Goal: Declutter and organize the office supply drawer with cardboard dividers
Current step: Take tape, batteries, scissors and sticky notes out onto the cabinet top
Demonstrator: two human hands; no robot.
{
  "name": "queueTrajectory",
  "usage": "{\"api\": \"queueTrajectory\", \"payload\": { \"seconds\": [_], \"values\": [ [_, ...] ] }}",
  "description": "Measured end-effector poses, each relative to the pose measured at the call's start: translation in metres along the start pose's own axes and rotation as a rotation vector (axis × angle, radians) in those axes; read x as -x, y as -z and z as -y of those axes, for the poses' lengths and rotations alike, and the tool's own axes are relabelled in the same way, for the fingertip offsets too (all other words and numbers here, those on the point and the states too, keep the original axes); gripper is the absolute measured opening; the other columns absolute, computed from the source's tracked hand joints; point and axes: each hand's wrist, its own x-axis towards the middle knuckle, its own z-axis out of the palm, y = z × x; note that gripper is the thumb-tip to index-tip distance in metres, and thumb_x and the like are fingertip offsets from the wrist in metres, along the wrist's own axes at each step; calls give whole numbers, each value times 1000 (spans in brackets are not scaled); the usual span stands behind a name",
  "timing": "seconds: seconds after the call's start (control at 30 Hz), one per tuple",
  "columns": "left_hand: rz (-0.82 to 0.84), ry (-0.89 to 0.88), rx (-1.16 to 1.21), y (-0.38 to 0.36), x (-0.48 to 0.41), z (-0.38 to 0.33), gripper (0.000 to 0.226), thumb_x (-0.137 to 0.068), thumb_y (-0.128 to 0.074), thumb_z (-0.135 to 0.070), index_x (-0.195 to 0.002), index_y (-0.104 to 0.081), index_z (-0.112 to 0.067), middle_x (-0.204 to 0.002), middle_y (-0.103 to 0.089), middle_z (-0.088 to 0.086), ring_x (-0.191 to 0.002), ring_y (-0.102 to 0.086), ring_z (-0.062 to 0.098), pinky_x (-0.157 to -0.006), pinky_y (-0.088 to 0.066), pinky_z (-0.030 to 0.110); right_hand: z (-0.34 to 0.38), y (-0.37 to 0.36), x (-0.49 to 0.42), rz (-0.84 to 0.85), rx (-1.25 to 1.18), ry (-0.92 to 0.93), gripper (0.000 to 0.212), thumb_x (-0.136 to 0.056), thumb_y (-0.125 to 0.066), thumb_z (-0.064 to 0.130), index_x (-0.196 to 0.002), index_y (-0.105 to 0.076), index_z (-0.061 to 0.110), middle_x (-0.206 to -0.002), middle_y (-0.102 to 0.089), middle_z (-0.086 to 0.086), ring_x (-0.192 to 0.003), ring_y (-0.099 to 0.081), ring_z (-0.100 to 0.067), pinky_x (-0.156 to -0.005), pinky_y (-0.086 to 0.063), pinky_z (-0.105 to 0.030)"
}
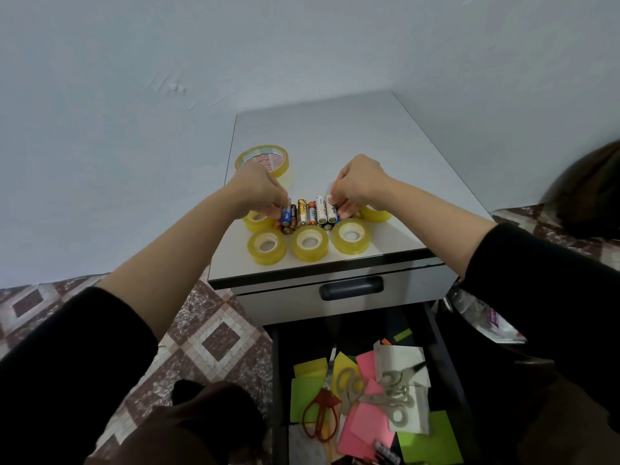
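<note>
White laminate tops the cabinet [335, 135], which stands against a pale wall on a patterned tile floor [208, 340]. Under its closed upper drawer [288, 303] the dark lower drawer [448, 364] is pulled out. Loose sticky notes [367, 427] in pink, green and yellow lie inside it, with red-handled scissors [320, 417] and grey scissors [397, 394] on top of them.

At the back left of the cabinet top a big tape roll [268, 159] lies flat, partly hidden by the left hand [260, 193]. Near the front edge three small tape rolls [309, 243] lie in a row, and two more sit just behind, one at each end. Between those two is a tight cluster of batteries [307, 213], side by side; whether they stand or lie I cannot tell.

The hands come in from either side with the cluster between them. The left hand's fingers pinch a blue battery [286, 214] at the left end, and the right hand [357, 184] pinches a white battery [332, 209] at the right end.
</note>
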Motion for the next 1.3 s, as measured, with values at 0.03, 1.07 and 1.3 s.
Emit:
{"api": "queueTrajectory", "payload": {
  "seconds": [0.03, 1.07, 1.3],
  "values": [
    [-8, -4, -8, 1, 1, 0, 19, -80, -69, -2, -98, -69, 0, -76, -62, 3, -66, -60, 10, -71, -55, 26, 0, 0, 1, -11, 6, 2, 3, -84, -61, -6, -87, -62, -7, -65, -61, -15, -46, -58, -21, -66, -55, -32],
    [109, -153, 388, -133, 167, 110, 9, -86, -62, -9, -92, -69, -8, -76, -68, -1, -60, -60, -1, -59, -48, 11, -161, -58, 157, 153, -222, 141, 17, -81, -65, -6, -70, -66, 8, -50, -60, 5, -39, -51, -3, -40, -42, -15],
    [245, -36, 295, -195, 175, 162, 3, -83, -67, -10, -85, -69, -11, -74, -65, -8, -63, -61, -3, -59, -44, 7, -241, -104, 150, 223, -49, -7, 7, -77, -71, -3, -76, -71, 4, -62, -64, -1, -46, -54, 0, -51, -45, -15]
  ]
}}
